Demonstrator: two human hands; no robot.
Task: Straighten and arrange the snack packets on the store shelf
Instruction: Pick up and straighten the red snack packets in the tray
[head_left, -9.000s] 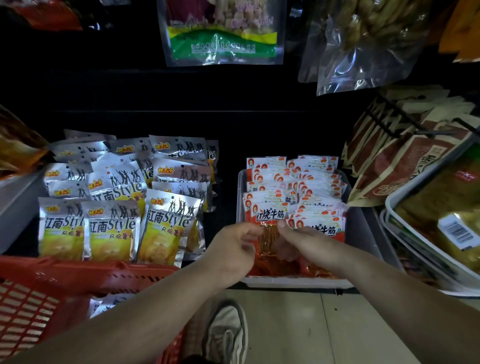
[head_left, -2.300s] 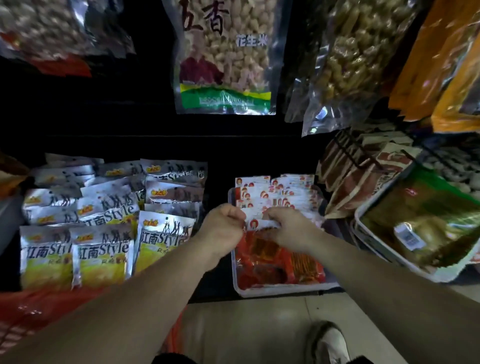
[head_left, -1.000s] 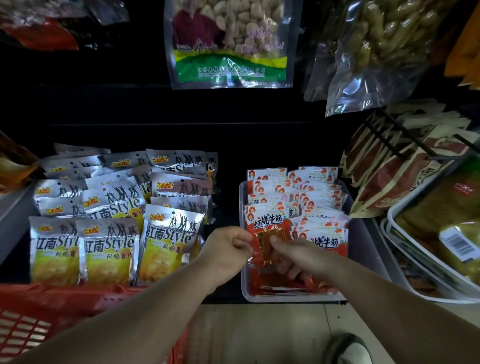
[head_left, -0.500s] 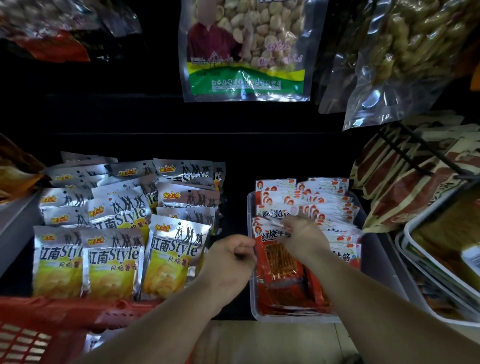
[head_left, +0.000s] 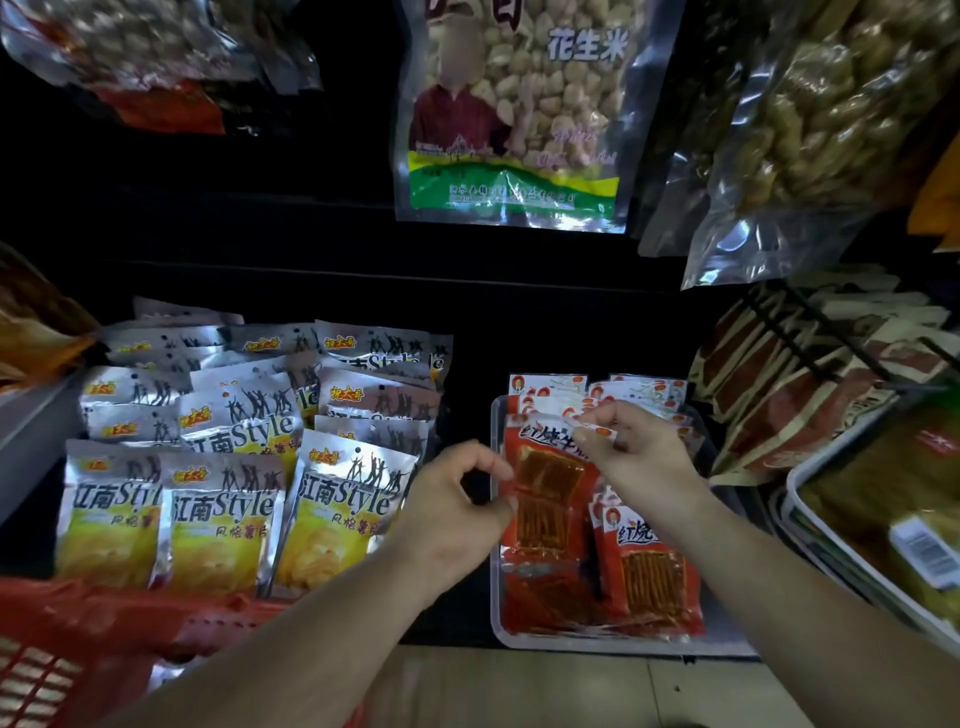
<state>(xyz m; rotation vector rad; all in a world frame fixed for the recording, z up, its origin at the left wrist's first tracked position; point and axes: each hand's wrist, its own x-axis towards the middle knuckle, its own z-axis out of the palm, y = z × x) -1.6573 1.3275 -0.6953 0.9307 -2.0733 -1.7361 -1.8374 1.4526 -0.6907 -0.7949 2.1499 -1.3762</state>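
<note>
A clear plastic tray on the shelf holds rows of red snack packets with white tops. The front-left red packet stands tilted, and another red packet lies lower beside it on the right. My left hand is curled, with thumb and forefinger pinching the left edge of the front-left packet. My right hand reaches over the tray and pinches the white top strip of that packet. The rear packets stand upright behind my fingers.
Silver-and-yellow chip packets fill the shelf to the left. A red basket sits at the bottom left. Brown packets and a white bin are on the right. A peanut bag hangs above.
My right hand rose from the packet tops and now pinches a white top strip. My left hand moved right to the front packet's edge. The camera tilted up slightly.
</note>
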